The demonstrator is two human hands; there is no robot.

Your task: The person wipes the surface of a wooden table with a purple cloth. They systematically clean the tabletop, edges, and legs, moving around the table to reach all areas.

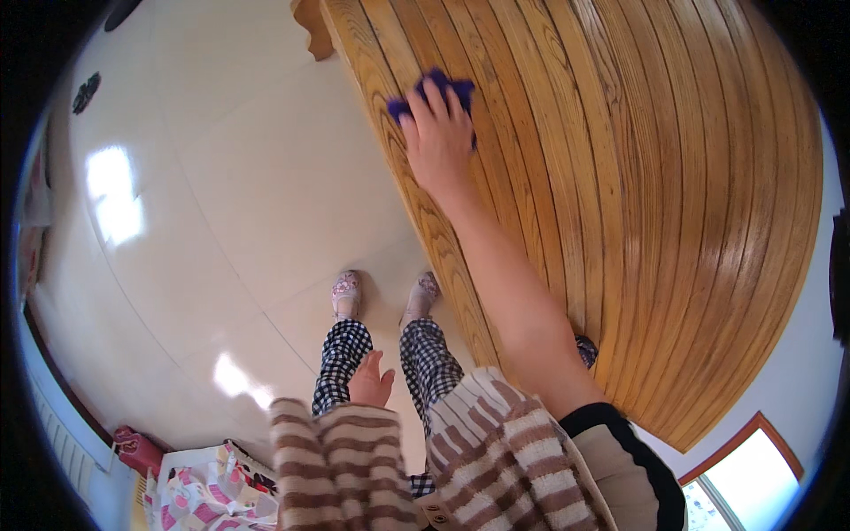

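My right hand (439, 143) reaches forward and presses a dark purple cloth (438, 93) against a slatted wooden bench seat or bed platform (531, 133), near its left edge. The cloth sticks out past my fingertips and on both sides of the hand; the part under the palm is hidden. Down by my checked trouser legs, my left hand (372, 385) hangs in the air with its fingers apart and nothing in it. Its wrist is hidden by a brown and white striped garment.
Glossy tiled floor (199, 166) lies left of the wooden slats, with a small dark object (86, 93) on it. A scalloped wooden piece (312, 30) juts out at the platform's far edge. Patterned fabric (212, 488) and a red roll (137, 451) are at the lower left.
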